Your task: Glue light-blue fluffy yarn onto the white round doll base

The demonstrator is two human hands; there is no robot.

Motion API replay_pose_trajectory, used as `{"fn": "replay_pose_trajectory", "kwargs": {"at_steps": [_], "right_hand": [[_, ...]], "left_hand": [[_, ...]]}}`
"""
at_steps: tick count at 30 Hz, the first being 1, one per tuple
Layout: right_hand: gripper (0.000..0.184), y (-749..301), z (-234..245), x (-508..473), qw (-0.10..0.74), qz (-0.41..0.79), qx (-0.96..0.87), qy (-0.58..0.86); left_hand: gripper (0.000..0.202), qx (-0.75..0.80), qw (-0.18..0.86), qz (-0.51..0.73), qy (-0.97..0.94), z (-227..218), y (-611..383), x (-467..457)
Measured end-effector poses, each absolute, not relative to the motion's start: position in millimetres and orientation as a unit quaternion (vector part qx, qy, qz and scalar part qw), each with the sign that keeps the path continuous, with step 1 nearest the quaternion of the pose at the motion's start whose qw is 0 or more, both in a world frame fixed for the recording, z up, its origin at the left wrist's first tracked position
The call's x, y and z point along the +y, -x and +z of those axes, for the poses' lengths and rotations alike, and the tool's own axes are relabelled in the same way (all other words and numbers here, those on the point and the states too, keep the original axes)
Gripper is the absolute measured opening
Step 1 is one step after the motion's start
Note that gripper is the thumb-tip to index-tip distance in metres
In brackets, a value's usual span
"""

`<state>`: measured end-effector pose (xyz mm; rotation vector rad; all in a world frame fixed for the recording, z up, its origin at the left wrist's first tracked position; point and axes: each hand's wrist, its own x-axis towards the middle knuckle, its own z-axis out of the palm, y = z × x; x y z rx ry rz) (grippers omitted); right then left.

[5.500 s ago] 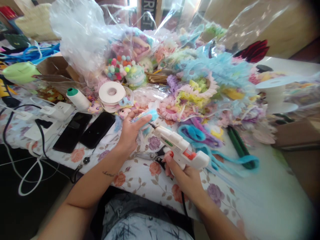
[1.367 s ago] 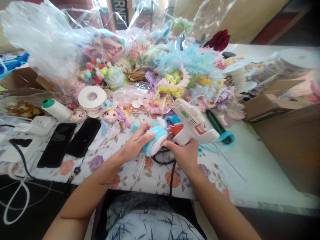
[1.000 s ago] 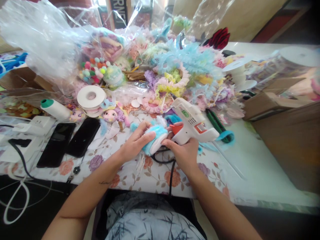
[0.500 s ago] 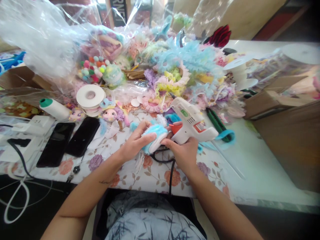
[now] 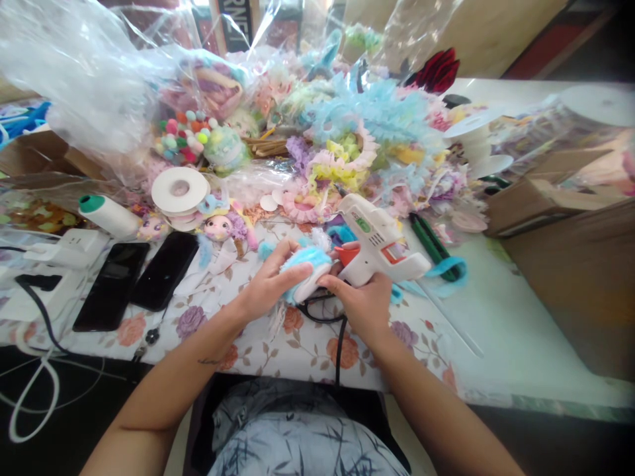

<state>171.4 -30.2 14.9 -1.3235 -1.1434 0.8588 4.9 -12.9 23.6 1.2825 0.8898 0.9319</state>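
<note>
Between my two hands is a small fluffy light-blue and white piece (image 5: 312, 258), with pale yarn strands hanging under it. My left hand (image 5: 270, 281) is closed on its left side, thumb across the front. A white hot glue gun (image 5: 372, 231) with an orange trigger sits in my right hand (image 5: 368, 304), nozzle pointing up and away to the left. The thumb of that same hand presses the white edge of the fluffy piece. From the gun's back end sticks a long clear glue stick (image 5: 454, 324). My right fingers are partly hidden behind the gun and the piece.
Two black phones (image 5: 163, 271) lie at left, near a white power strip (image 5: 30, 284) with cables. A ribbon spool (image 5: 163, 188), a thread cone (image 5: 106, 215) and a doll head (image 5: 218, 228) stand behind. Heaped ruffled trims (image 5: 367, 112) fill the back; a cardboard box (image 5: 570, 264) stands right.
The glue gun has shifted very slightly left, and the fluffy piece is tilted a little differently. Both hands keep their hold.
</note>
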Motion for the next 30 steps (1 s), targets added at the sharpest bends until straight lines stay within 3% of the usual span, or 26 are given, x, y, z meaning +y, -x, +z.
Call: {"fn": "replay_pose_trajectory", "kwargs": {"at_steps": [5, 12, 20, 30], "right_hand": [[0.046, -172, 14, -30, 0.562, 0.362, -0.485, 0.564], [0.049, -173, 14, -28, 0.578, 0.389, -0.46, 0.55], [0.043, -174, 13, -25, 0.585, 0.357, -0.473, 0.554], [0.039, -174, 16, -26, 0.581, 0.359, -0.466, 0.562]], "left_hand": [[0.033, 0.383, 0.592, 0.411, -0.578, 23, -4, -10], [0.049, 0.369, 0.643, 0.421, -0.523, 16, -5, -14], [0.034, 0.37, 0.608, 0.408, -0.572, 26, -3, -13], [0.031, 0.362, 0.655, 0.384, -0.54, 22, -3, -12]]}}
